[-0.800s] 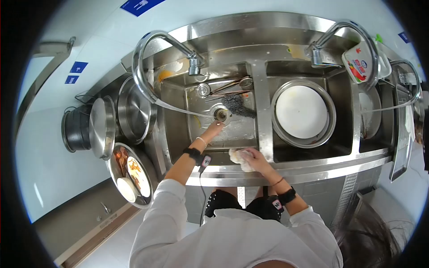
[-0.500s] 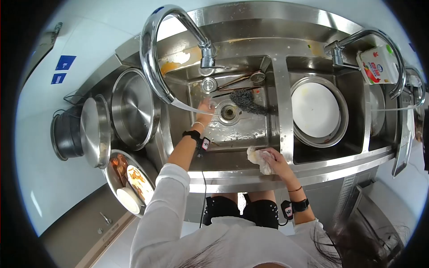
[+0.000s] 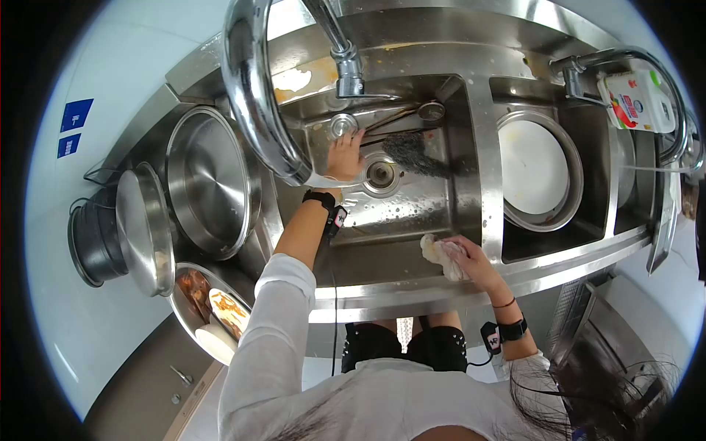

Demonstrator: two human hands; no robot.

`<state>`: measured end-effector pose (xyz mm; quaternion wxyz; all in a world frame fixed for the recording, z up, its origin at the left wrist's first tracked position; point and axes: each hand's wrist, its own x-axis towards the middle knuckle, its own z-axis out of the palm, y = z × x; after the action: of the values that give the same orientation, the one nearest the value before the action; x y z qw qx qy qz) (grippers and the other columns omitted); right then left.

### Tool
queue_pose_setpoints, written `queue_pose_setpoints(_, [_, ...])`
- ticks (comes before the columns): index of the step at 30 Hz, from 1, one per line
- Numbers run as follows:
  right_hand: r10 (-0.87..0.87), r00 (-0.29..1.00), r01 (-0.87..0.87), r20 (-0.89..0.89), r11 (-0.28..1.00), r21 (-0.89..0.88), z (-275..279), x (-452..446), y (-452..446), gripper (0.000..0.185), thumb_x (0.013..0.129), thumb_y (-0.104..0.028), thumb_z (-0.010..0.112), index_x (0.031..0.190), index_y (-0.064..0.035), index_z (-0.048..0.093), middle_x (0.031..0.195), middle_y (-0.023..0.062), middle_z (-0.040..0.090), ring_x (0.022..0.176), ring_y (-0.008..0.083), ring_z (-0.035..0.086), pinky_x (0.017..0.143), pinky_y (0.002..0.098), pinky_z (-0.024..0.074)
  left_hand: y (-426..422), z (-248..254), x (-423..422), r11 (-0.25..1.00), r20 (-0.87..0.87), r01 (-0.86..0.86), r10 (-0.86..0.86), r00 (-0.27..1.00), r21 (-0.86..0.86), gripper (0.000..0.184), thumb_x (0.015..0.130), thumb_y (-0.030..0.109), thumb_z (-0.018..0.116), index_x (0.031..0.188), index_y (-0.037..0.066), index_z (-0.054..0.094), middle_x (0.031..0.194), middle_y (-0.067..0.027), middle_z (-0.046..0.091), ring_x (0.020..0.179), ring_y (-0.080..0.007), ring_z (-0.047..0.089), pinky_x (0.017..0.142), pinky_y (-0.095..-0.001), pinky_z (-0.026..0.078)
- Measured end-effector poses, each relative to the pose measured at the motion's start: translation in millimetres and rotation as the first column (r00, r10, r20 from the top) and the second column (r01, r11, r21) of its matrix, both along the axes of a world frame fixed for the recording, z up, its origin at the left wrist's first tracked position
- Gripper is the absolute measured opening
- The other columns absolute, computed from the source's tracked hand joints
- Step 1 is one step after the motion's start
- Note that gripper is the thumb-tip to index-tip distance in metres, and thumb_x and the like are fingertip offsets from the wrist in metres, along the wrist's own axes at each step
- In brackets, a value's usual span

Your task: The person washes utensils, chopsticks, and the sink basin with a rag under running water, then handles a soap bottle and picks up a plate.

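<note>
Landmark: the drain in the left basin. Far left of the drain, a dark pot stands beside a shallow steel pan, which is tilted; next to it, nearer the drain, a large round steel pan. Front-left of the drain, outside the basin, a steel dish holds reddish-brown food and a white plate with orange smears. Left of the drain, the curved faucet ends in a stream of water by the left wrist. Left hand just left of the drain, open, fingers spread and pointing to the back, fingertips close by a round metal cap; contact hard to tell. Behind the drain, long-handled utensils; right of it, a dark mesh clump. Front-right of the drain, the right hand grips a crumpled white cloth near the basin's front edge. Well right of the drain, next basin: a white round plate inside a steel bowl. Farther back-right, a printed plastic tub.
</note>
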<state>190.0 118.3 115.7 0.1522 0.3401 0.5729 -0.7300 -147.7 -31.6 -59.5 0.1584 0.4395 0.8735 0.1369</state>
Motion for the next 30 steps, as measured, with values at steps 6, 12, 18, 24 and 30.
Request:
queue_pose_setpoints(6, [0.031,0.999,-0.032,0.020,0.998,0.045,-4,-2,-1,0.025,0.091,-0.015,0.054,0.110,0.0003,0.057,0.095,0.0042,0.060,0.088,0.0082,0.053,0.079,0.0231,0.0436,-4,-7,4,0.992,0.012,-0.074,0.075,0.997,-0.102,0.049,0.068,0.027,0.065,0.115,0.015,0.058,0.125,-0.0198,0.042,0.123,-0.0359,0.033,0.097,-0.0481,0.032])
queue_pose_setpoints(12, [0.057,0.998,-0.057,-0.008,0.995,0.078,-7,-2,-1,0.023,0.090,-0.012,0.054,0.109,0.0007,0.057,0.095,0.0056,0.062,0.089,0.0096,0.054,0.080,0.0243,0.0443,-17,33,36,0.945,0.093,-0.033,0.067,0.993,-0.325,0.041,0.073,0.033,0.063,0.108,0.012,0.060,0.111,-0.0176,0.054,0.111,-0.0318,0.047,0.098,-0.0447,0.033])
queue_pose_setpoints(18, [0.064,0.998,-0.062,-0.026,0.996,0.068,-17,1,-1,0.024,0.090,-0.013,0.055,0.110,0.0006,0.057,0.096,0.0057,0.062,0.089,0.0095,0.054,0.080,0.0246,0.0445,-27,-11,56,0.878,0.257,-0.430,0.475,0.842,-0.211,0.028,0.080,0.026,0.062,0.100,0.008,0.057,0.096,-0.0161,0.064,0.089,-0.0394,0.060,0.074,-0.0426,0.047])
queue_pose_setpoints(24, [0.038,0.999,-0.039,0.024,0.998,0.051,-1,-6,-1,0.026,0.089,-0.015,0.058,0.110,0.0007,0.056,0.093,0.0051,0.062,0.089,0.0085,0.053,0.078,0.0240,0.0447,-34,-40,78,0.872,0.258,-0.447,0.487,0.834,-0.201,0.019,0.085,0.021,0.052,0.100,0.010,0.057,0.085,-0.0183,0.063,0.083,-0.0379,0.060,0.071,-0.0442,0.047])
queue_pose_setpoints(30, [-0.140,0.984,0.165,0.106,0.940,-0.298,-4,-14,2,0.038,0.084,-0.013,0.064,0.116,0.0031,0.051,0.102,0.0072,0.059,0.092,0.0110,0.056,0.077,0.0244,0.0467,-66,14,92,0.810,0.544,-0.530,0.572,0.615,-0.252,0.026,0.089,0.026,0.048,0.104,0.006,0.053,0.084,-0.0187,0.064,0.074,-0.0343,0.063,0.062,-0.0448,0.048])
